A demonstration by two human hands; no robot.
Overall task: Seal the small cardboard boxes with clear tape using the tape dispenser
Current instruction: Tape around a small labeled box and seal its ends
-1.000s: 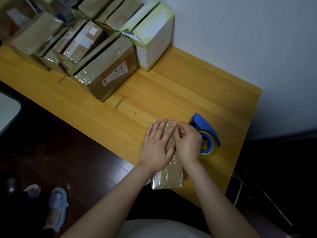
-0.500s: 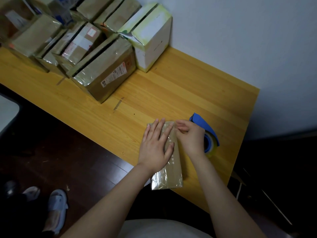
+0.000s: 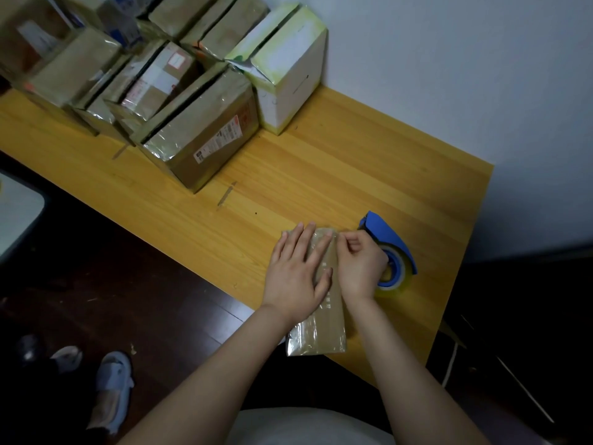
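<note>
Your left hand (image 3: 298,271) lay flat, fingers spread, pressing the small box (image 3: 324,335) at the table's (image 3: 353,162) 6 o'clock edge. Your right hand (image 3: 361,268) pinched its far edge. It looked shiny with tape, so nearly done, I'd guess. The tape dispenser (image 3: 396,248) sat idle at 3 o'clock. More boxes (image 3: 199,130) were piled at 10 o'clock. Wood top, white wall, dark floor.

1. A small box (image 3: 321,329), glossy with clear tape, lay on the wooden surface (image 3: 321,175), its near corner past the edge.
2. The left hand (image 3: 296,274) pressed flat on it.
3. The right hand (image 3: 361,268) pinched its far right edge with curled fingers (image 3: 348,244).
4. A blue tape dispenser (image 3: 396,248) stood just beside that hand.
5. Taped boxes (image 3: 199,133) crowded the far left.
</note>
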